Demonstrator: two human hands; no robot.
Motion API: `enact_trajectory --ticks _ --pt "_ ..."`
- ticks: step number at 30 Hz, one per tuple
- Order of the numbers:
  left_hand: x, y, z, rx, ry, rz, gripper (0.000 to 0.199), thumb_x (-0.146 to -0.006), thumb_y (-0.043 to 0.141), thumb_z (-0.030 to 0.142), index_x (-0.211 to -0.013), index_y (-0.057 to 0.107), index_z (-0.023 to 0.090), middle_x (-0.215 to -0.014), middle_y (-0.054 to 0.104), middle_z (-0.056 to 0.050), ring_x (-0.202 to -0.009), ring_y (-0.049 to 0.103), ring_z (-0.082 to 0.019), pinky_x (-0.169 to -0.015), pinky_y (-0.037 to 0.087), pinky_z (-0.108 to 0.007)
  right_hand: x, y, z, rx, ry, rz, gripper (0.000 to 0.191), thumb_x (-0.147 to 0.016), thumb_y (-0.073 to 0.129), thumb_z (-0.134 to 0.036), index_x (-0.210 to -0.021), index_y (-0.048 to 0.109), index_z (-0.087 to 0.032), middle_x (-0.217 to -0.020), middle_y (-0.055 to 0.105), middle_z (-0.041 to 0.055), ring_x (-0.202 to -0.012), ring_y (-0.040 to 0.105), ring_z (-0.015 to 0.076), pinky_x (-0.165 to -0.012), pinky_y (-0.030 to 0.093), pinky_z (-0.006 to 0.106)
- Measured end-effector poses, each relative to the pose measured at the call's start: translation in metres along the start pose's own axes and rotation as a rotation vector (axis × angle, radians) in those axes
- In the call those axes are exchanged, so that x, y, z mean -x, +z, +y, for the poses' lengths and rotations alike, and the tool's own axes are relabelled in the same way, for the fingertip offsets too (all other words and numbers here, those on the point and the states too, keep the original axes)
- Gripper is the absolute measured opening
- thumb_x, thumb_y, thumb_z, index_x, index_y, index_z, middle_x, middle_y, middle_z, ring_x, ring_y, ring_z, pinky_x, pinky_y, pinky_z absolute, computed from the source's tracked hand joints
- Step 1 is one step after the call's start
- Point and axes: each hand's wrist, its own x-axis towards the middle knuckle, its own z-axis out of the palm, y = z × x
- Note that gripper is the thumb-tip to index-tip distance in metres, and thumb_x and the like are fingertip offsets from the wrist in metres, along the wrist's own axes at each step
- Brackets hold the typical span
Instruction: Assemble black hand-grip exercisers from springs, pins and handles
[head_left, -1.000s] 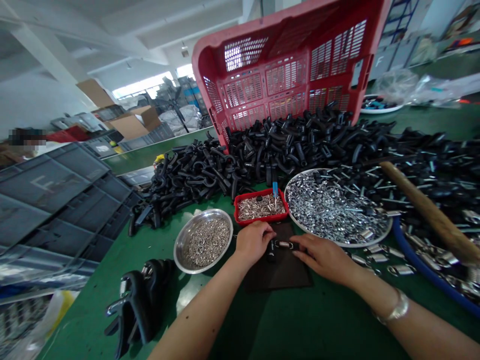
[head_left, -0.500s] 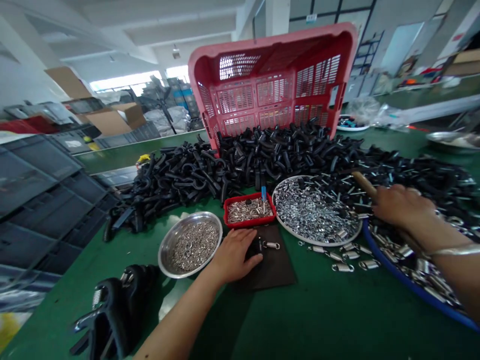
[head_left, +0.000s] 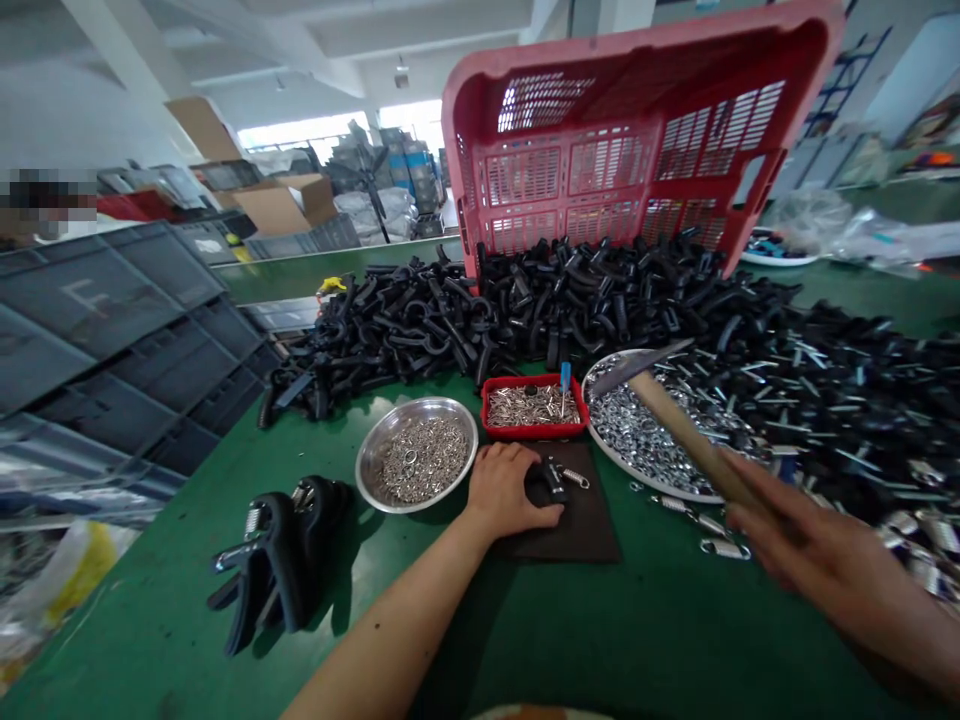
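My left hand [head_left: 504, 494] grips a black part [head_left: 553, 482] on a dark mat [head_left: 592, 520]; my right hand [head_left: 814, 540] is closed around a wooden-handled hammer [head_left: 694, 432].

Green table [head_left: 645, 640] under piled black parts [head_left: 420, 320]

Daylight glares white through the far window [head_left: 304, 133], leaving the ceiling grey; soft shadows and pale reflections mark the green tabletop [head_left: 360, 640]. Wide-angle distortion stretches the edges, and the right hand [head_left: 814, 540] looks slightly blurred.
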Motion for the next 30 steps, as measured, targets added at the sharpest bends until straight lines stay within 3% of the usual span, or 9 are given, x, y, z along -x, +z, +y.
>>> enact_trajectory --ticks 3,5,11,14,18,21,25,27,30 --pt "0.0 0.0 -0.001 -0.001 -0.011 0.001 0.058 -0.049 0.065 0.057 -0.095 0.056 0.021 -0.094 0.057 -0.005 -0.092 0.047 -0.025 -0.088 0.033 -0.04 0.017 0.02 -0.017 0.099 -0.27 -0.225 0.051 -0.082 0.048 -0.029 -0.132 0.037 -0.031 -0.11 0.063 0.0042 -0.087 0.064 0.0206 -0.067 0.055 0.029" --pt "0.0 0.001 -0.001 0.001 -0.018 0.008 0.058 -0.049 0.065 0.057 -0.094 0.056 0.021 -0.093 0.057 -0.005 -0.092 0.047 -0.026 -0.089 0.032 -0.04 0.018 0.021 -0.021 0.154 -0.333 -0.275 0.053 -0.083 0.045 -0.024 -0.134 0.032 -0.031 -0.112 0.062 0.0027 -0.091 0.063 0.0203 -0.07 0.055 0.028" --pt "0.002 0.004 -0.002 0.013 -0.022 0.026 0.06 -0.048 0.065 0.058 -0.094 0.056 0.021 -0.093 0.057 -0.005 -0.092 0.048 -0.026 -0.091 0.03 -0.041 0.017 0.008 -0.035 0.252 -0.429 -0.053 0.063 -0.084 0.046 -0.025 -0.14 0.017 -0.025 -0.113 0.061 0.007 -0.086 0.064 0.0202 -0.07 0.055 0.026" --pt "0.001 0.004 -0.003 0.006 -0.026 0.025 0.06 -0.048 0.065 0.058 -0.094 0.056 0.02 -0.092 0.057 -0.006 -0.092 0.048 -0.026 -0.091 0.03 -0.041 0.021 0.016 -0.033 0.195 -0.422 -0.174 0.06 -0.084 0.045 -0.021 -0.139 0.021 -0.028 -0.107 0.064 0.0044 -0.083 0.065 0.0184 -0.065 0.055 0.024" --pt "0.001 0.001 -0.003 -0.001 -0.002 0.0 0.059 -0.049 0.066 0.057 -0.095 0.055 0.021 -0.093 0.057 -0.005 -0.092 0.049 -0.025 -0.089 0.033 -0.041 0.025 0.018 -0.021 0.047 -0.169 -0.26 0.052 -0.084 0.047 -0.03 -0.134 0.033 -0.03 -0.11 0.063 0.0048 -0.084 0.065 0.0203 -0.07 0.055 0.029" --pt "0.004 0.001 -0.001 -0.004 -0.008 0.012 0.058 -0.053 0.065 0.055 -0.098 0.053 0.02 -0.096 0.057 -0.006 -0.095 0.05 -0.026 -0.089 0.034 -0.041 0.015 0.002 -0.003 -0.168 0.227 -0.258 0.055 -0.082 0.045 -0.042 -0.134 0.031 -0.029 -0.081 0.068 0.0046 -0.05 0.061 0.0168 -0.045 0.052 0.027" --pt "0.008 0.001 0.007 0.15 -0.152 0.024 0.058 -0.061 0.062 0.054 -0.104 0.046 0.019 -0.091 0.059 -0.005 -0.082 0.056 -0.023 -0.077 0.042 -0.038 -0.025 -0.031 0.044 -0.447 0.676 -0.039 0.059 -0.076 0.051 -0.048 -0.13 0.034 -0.03 -0.064 0.065 0.0053 -0.038 0.054 0.0181 -0.035 0.044 0.029" --pt "0.009 -0.001 0.012 0.3 -0.244 0.037 0.059 -0.061 0.061 0.057 -0.103 0.043 0.02 -0.085 0.059 -0.003 -0.072 0.057 -0.019 -0.067 0.045 -0.033 -0.045 -0.041 0.067 -0.513 0.754 0.09 0.048 -0.074 0.052 -0.049 -0.119 0.047 -0.034 -0.073 0.067 0.0085 -0.048 0.06 0.022 -0.039 0.046 0.031" --pt "0.007 -0.009 0.02 0.466 -0.313 0.153 0.058 -0.059 0.064 0.057 -0.098 0.042 0.021 -0.088 0.058 -0.002 -0.075 0.057 -0.017 -0.066 0.046 -0.03 -0.058 -0.031 0.07 -0.699 0.596 0.228 0.042 -0.079 0.036 -0.057 -0.114 0.052 -0.04 -0.107 0.063 0.0084 -0.082 0.064 0.0277 -0.051 0.05 0.036"
